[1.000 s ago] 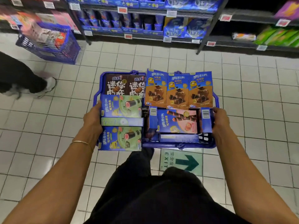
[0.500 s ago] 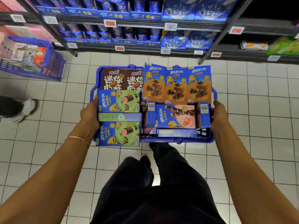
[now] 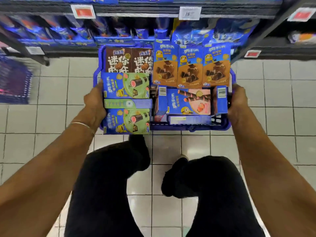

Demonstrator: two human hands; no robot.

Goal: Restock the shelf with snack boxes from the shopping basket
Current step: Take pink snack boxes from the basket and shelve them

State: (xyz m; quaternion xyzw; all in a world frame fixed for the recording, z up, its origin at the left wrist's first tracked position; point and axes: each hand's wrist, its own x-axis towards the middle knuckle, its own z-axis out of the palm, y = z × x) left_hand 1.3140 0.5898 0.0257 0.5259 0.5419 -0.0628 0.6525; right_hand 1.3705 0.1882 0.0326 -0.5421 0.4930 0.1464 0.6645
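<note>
Head view. One blue plastic shopping basket (image 3: 189, 128) is held out in front of the body. The left hand (image 3: 94, 100) grips its left side and the right hand (image 3: 237, 100) its right side, fingers curled round the rim. Twelve snack boxes can be counted inside. Two dark brown cookie boxes (image 3: 118, 59) stand at the far left, and three blue-and-caramel wafer-roll boxes (image 3: 190, 65) stand in a row at the far right. Two blue-and-green boxes (image 3: 126, 85) lie face up at the near left, with a third green box (image 3: 127, 103) on edge between them. One blue-and-pink box (image 3: 189, 101) lies face up at the near right, flanked by two blue barcode-side boxes (image 3: 161, 100) on edge, and one narrow blue box (image 3: 189, 119) lies along the near wall. One thin metal bangle (image 3: 80, 124) circles the left wrist. Compared with half a second earlier, the dark shelf (image 3: 136, 11) of blue packets is nearer and fills the top of the view, and the basket's far end now overlaps its lowest tier. The shoe at the left is gone, and the second blue basket (image 3: 13, 79) on the white tiled floor (image 3: 273, 117) is blurred. Grip and box arrangement are unchanged.
</note>
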